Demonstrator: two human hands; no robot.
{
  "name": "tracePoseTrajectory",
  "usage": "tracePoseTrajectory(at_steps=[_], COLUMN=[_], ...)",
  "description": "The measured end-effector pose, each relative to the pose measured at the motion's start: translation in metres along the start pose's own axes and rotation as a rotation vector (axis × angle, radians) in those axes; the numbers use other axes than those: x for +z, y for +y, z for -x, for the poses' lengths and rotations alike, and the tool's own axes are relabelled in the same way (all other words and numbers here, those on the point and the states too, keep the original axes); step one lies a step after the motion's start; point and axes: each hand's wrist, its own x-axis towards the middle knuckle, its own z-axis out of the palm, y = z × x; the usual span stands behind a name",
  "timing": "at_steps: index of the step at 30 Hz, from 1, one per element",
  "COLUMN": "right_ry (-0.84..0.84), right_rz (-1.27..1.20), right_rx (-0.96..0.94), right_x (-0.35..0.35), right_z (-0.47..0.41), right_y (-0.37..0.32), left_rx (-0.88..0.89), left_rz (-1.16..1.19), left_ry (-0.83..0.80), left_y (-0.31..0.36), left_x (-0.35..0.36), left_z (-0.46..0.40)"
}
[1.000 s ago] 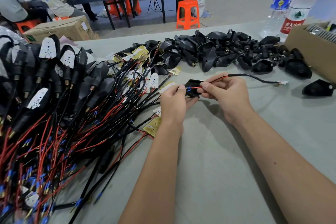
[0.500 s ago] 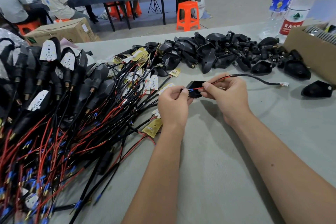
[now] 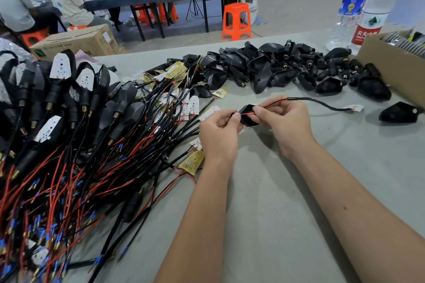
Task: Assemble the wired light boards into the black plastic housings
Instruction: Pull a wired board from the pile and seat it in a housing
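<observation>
Between my two hands sits a small black plastic housing (image 3: 249, 114). My left hand (image 3: 219, 134) grips its left side. My right hand (image 3: 285, 122) pinches the red and black wires (image 3: 271, 105) at the housing. Their black sheathed cable (image 3: 322, 103) trails right to a small white light board (image 3: 353, 108) lying on the table. A heap of loose wired light boards (image 3: 181, 99) lies left of my hands. Empty black housings (image 3: 276, 69) are piled behind them.
Finished assemblies (image 3: 57, 99) with long red and black leads fill the left side. A cardboard box (image 3: 391, 69) and two water bottles (image 3: 370, 9) stand at the far right. One lone housing (image 3: 400, 112) lies right of the cable. People sit at a table behind.
The wire has been drawn further through the housing, so the blue tip by my left hand no longer shows. Both hands stay in nearly the same place.
</observation>
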Motion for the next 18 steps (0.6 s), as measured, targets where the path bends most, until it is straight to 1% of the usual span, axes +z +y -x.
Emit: tracePoseTrajectory(at_steps=[2, 4, 7, 9, 12, 15, 16, 17, 18], right_ry=[-0.005, -0.046, -0.036, 0.011, 0.085, 0.248, 0.25, 0.205, 0.126], right_rz=[0.007, -0.009, 0.085, 0.159, 0.258, 0.371, 0.363, 0.276, 0.109], right_rx=[0.02, 0.038, -0.007, -0.015, -0.006, -0.041, -0.034, -0.008, 0.04], right_x=[0.002, 0.003, 0.002, 0.001, 0.001, 0.002, 0.003, 0.004, 0.006], right_z=[0.0, 0.001, 0.0, -0.002, -0.002, -0.001, -0.002, -0.002, -0.002], right_y=[0.002, 0.001, 0.002, 0.002, 0.004, 0.0, -0.002, -0.004, -0.006], left_rx=[0.008, 0.004, -0.021, -0.045, -0.03, -0.034, -0.053, -0.074, -0.095], left_rz=[-0.019, -0.023, 0.016, 0.074, 0.114, 0.249, 0.297, 0.328, 0.347], left_ry=[-0.007, -0.019, -0.034, -0.048, -0.011, 0.007, -0.022, -0.059, -0.091], left_y=[-0.001, -0.002, -0.001, 0.001, 0.007, 0.015, 0.017, 0.019, 0.02], left_x=[0.001, 0.0, -0.003, -0.006, -0.007, -0.01, -0.011, -0.012, -0.012], left_z=[0.001, 0.002, 0.002, 0.003, 0.004, 0.002, 0.001, 0.001, 0.001])
